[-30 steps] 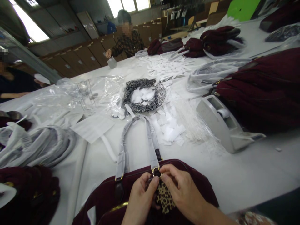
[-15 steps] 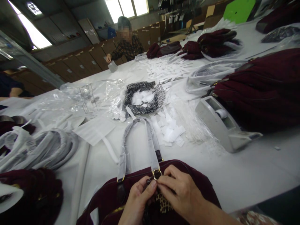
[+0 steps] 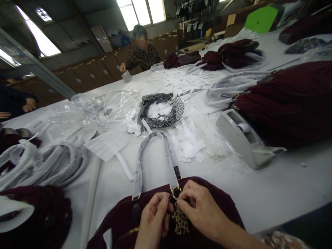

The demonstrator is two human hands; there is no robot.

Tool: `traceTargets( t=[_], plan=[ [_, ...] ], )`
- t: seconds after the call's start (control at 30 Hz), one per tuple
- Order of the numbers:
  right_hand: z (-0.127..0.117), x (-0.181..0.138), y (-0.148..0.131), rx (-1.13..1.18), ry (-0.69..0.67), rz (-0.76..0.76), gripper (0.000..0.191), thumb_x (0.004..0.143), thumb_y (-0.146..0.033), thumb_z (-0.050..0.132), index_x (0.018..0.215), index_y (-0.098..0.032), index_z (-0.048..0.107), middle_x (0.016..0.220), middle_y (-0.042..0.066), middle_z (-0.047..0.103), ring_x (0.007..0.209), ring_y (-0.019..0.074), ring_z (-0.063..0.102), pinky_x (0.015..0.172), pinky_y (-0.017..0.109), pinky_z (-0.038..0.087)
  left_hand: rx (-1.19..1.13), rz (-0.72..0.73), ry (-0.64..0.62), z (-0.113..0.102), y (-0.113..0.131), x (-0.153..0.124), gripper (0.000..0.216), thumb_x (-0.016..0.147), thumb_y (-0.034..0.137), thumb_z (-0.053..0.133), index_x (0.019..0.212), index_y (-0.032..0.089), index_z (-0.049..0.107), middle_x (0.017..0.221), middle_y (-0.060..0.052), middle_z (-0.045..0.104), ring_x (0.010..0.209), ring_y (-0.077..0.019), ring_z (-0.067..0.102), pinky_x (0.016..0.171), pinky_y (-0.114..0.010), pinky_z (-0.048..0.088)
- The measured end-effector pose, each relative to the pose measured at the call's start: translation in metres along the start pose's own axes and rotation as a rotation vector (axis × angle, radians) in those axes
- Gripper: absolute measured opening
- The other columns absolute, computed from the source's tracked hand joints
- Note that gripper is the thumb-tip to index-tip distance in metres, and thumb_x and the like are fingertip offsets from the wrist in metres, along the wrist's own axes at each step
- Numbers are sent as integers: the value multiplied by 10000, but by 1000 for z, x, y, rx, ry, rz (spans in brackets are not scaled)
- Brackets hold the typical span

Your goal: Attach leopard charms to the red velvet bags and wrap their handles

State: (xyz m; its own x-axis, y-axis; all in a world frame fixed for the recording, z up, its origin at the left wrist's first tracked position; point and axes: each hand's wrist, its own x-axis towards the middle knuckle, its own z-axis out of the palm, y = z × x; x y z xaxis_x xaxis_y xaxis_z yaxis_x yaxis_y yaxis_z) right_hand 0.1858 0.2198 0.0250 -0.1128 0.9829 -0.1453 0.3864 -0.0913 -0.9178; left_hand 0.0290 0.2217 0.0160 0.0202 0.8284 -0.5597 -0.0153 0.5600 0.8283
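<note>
A maroon handbag (image 3: 124,214) lies in front of me, its two handles (image 3: 141,162) wrapped in white film and standing up. At the base of the right strap, my left hand (image 3: 155,214) and my right hand (image 3: 199,207) meet, fingers pinched. The right thumb and forefinger grip the metal ring of a leopard-print charm (image 3: 180,219), which hangs between the hands against the bag. My left fingertips are closed close by; the small part between them is mostly hidden.
A grey tape dispenser (image 3: 246,138) stands right, beside maroon bags (image 3: 287,100). Ahead are a black-and-white patterned ring-shaped fabric (image 3: 177,107), paper slips (image 3: 190,145) and clear plastic (image 3: 77,107). More wrapped handles (image 3: 59,162) lie left. A person (image 3: 144,55) sits across; another person's hands (image 3: 29,103) show far left.
My fingers have shifted at the ring, and the leopard-print charm now hangs in fuller view. The view has tilted up slightly. At far left, the other person's hands have come into sight.
</note>
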Motion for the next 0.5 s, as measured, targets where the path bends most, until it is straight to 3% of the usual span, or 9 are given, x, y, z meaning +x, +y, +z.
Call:
traceTargets(
  t=[0.23,0.5],
  plan=[
    [5,1,-3,-68,65,0,182,748,-91,545,584,-157,587,685,-10,516,627,96,481,554,217,339,-56,7,14,1,-1,0,376,653,498,678,783,153,599,652,-12,592,493,-76,441,437,-168,351],
    [10,1,0,-91,73,-47,162,781,-101,540,634,-160,573,721,-9,516,673,104,507,602,225,356,-46,17,6,0,-1,1,353,685,479,659,688,130,606,612,-11,568,576,-108,480,550,-206,398]
  ],
)
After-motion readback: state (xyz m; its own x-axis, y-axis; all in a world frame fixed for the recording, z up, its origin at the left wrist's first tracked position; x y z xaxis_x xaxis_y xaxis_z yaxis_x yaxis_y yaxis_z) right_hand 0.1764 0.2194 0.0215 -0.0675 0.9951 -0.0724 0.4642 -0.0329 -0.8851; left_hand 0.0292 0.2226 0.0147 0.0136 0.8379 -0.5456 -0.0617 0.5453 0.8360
